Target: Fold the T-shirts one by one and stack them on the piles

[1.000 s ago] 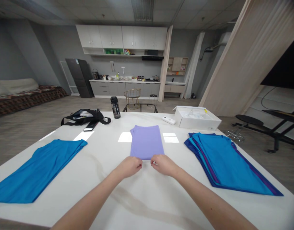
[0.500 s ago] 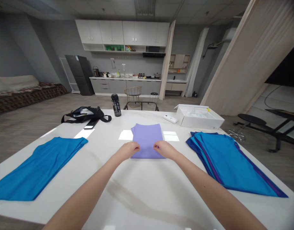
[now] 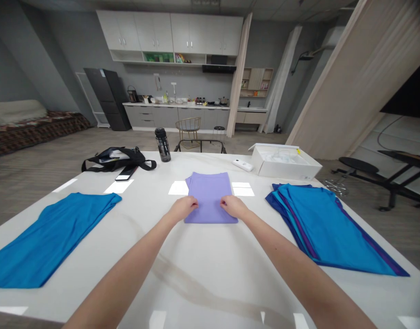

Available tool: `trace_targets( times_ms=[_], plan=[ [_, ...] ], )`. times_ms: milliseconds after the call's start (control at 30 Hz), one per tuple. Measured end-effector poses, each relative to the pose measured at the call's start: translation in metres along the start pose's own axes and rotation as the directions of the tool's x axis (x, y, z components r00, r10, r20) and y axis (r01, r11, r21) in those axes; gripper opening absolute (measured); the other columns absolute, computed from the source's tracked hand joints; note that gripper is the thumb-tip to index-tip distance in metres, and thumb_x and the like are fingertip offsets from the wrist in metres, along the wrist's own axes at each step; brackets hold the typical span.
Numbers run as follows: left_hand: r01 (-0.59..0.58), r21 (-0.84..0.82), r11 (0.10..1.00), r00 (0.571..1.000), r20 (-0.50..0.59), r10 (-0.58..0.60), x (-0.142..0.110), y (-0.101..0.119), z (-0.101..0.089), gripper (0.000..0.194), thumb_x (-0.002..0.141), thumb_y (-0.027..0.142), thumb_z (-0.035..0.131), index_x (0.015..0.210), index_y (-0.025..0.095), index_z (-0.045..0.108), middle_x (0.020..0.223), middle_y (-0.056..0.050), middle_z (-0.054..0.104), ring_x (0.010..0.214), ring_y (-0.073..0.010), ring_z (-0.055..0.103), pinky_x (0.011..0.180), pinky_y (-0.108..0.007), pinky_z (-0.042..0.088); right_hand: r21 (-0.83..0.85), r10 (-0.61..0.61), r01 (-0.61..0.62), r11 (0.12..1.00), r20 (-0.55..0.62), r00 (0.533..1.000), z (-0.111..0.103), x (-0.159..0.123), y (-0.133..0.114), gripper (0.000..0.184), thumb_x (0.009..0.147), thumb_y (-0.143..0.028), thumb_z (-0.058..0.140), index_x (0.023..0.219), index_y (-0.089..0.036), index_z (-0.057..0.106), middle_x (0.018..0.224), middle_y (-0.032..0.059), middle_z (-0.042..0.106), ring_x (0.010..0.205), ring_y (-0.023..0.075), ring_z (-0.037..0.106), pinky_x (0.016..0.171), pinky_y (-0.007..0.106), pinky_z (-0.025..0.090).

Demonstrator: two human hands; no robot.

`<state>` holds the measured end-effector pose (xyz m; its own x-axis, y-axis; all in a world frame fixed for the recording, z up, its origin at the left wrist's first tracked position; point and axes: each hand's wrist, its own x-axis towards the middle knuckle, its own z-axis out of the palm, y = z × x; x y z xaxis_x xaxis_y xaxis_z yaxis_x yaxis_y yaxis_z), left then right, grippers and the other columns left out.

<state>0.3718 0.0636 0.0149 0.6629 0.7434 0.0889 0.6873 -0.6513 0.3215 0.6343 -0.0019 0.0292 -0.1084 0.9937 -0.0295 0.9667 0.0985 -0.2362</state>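
A folded lilac garment point(image 3: 210, 189) lies flat on the white table in front of me, with a small corner sticking out at its upper left. My left hand point(image 3: 184, 208) is at its left edge, fingers curled into a pinch on the fabric. At the right edge my right hand point(image 3: 234, 206) has the same pinched shape on the cloth. The fingertips are partly hidden by the hands. Off to the left lies a blue garment point(image 3: 55, 233), loosely folded. A stack of blue and purple garments point(image 3: 333, 224) rests on the right side.
Toward the far edge of the white table point(image 3: 203, 274) are a black bag point(image 3: 122, 157), a phone point(image 3: 125, 173), a dark bottle point(image 3: 162, 145), a white handheld device point(image 3: 242, 165) and an open white box point(image 3: 285, 163). A chair point(image 3: 201, 145) stands beyond the table.
My view has tilted slightly, so the scene sits a little higher in the frame. Both hands stay at the sides of the lilac garment, with hardly any movement against it.
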Motion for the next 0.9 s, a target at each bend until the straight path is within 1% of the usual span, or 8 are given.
trace_targets(
  times_ms=[200, 300, 433, 533, 600, 667, 733, 900],
  plan=[
    [-0.004, -0.013, 1.000, 1.000, -0.018, 0.003, 0.002, -0.002, 0.014, 0.025, 0.095, 0.030, 0.049, 0.099, 0.023, 0.073, 0.112, -0.006, 0.068, 0.102, -0.0201, 0.065, 0.089, -0.029, 0.050, -0.001, -0.021, 0.021, 1.000, -0.037, 0.999, 0.007, 0.003, 0.005, 0.019, 0.095, -0.024, 0.053, 0.101, -0.021, 0.072, 0.111, 0.0066, 0.071, 0.105, 0.0205, 0.064, 0.084, 0.027, 0.045],
    [-0.023, -0.043, 0.999, 0.999, -0.046, 0.021, 0.006, -0.008, 0.020, 0.027, 0.096, 0.030, 0.050, 0.111, 0.023, 0.071, 0.123, -0.006, 0.065, 0.110, -0.0207, 0.063, 0.097, -0.030, 0.050, 0.002, -0.029, 0.029, 1.000, -0.050, 0.998, 0.009, 0.008, 0.009, 0.020, 0.095, -0.024, 0.055, 0.107, -0.020, 0.071, 0.116, 0.0074, 0.069, 0.111, 0.0207, 0.062, 0.089, 0.027, 0.045],
    [-0.055, -0.028, 0.998, 0.996, -0.078, 0.053, 0.012, -0.015, 0.033, 0.044, 0.099, 0.037, 0.048, 0.140, 0.022, 0.055, 0.147, -0.010, 0.052, 0.132, -0.0233, 0.053, 0.113, -0.035, 0.040, 0.035, -0.038, 0.040, 0.999, -0.070, 0.997, 0.019, 0.013, 0.016, 0.029, 0.097, -0.030, 0.054, 0.120, -0.019, 0.067, 0.127, 0.0093, 0.066, 0.118, 0.0214, 0.060, 0.100, 0.030, 0.044],
    [-0.076, 0.042, 0.996, 0.995, -0.054, 0.078, 0.013, -0.015, 0.044, 0.054, 0.102, 0.043, 0.041, 0.150, 0.019, 0.044, 0.157, -0.014, 0.042, 0.144, -0.0268, 0.040, 0.120, -0.044, 0.030, 0.047, -0.067, 0.074, 0.996, -0.125, 0.990, 0.038, 0.013, 0.021, 0.044, 0.101, -0.039, 0.049, 0.138, -0.016, 0.057, 0.148, 0.0132, 0.053, 0.136, 0.0244, 0.049, 0.114, 0.037, 0.035],
    [-0.060, 0.080, 0.995, 0.996, -0.055, 0.065, 0.012, -0.011, 0.049, 0.054, 0.104, 0.044, 0.036, 0.151, 0.020, 0.042, 0.158, -0.014, 0.040, 0.147, -0.0275, 0.036, 0.122, -0.049, 0.025, 0.028, -0.079, 0.083, 0.996, -0.142, 0.987, 0.051, 0.011, 0.024, 0.051, 0.103, -0.042, 0.042, 0.146, -0.016, 0.050, 0.157, 0.0136, 0.041, 0.146, 0.0255, 0.036, 0.121, 0.041, 0.026],
    [-0.040, 0.091, 0.995, 0.994, -0.100, 0.049, 0.012, -0.006, 0.053, 0.055, 0.104, 0.046, 0.033, 0.152, 0.021, 0.040, 0.160, -0.013, 0.037, 0.148, -0.0266, 0.033, 0.123, -0.050, 0.020, 0.017, -0.080, 0.083, 0.996, -0.130, 0.988, 0.060, 0.010, 0.027, 0.055, 0.105, -0.044, 0.036, 0.151, -0.017, 0.044, 0.161, 0.0119, 0.034, 0.150, 0.0252, 0.028, 0.123, 0.044, 0.021],
    [-0.060, 0.085, 0.995, 0.992, -0.109, 0.069, 0.011, 0.002, 0.056, 0.057, 0.104, 0.049, 0.033, 0.154, 0.022, 0.037, 0.162, -0.011, 0.034, 0.150, -0.0255, 0.028, 0.124, -0.048, 0.018, 0.014, -0.086, 0.088, 0.996, -0.112, 0.990, 0.064, 0.009, 0.029, 0.057, 0.105, -0.047, 0.034, 0.154, -0.018, 0.040, 0.163, 0.0108, 0.030, 0.151, 0.0249, 0.025, 0.124, 0.044, 0.019],
    [-0.118, 0.096, 0.988, 0.993, 0.006, 0.118, 0.001, 0.019, 0.066, 0.065, 0.102, 0.057, 0.031, 0.156, 0.021, 0.034, 0.165, -0.012, 0.025, 0.154, -0.0271, 0.019, 0.124, -0.051, 0.013, -0.019, -0.087, 0.086, 0.996, -0.100, 0.991, 0.060, -0.002, 0.023, 0.059, 0.105, -0.046, 0.033, 0.156, -0.016, 0.037, 0.164, 0.0117, 0.027, 0.152, 0.0265, 0.024, 0.124, 0.045, 0.017]
  ],
)
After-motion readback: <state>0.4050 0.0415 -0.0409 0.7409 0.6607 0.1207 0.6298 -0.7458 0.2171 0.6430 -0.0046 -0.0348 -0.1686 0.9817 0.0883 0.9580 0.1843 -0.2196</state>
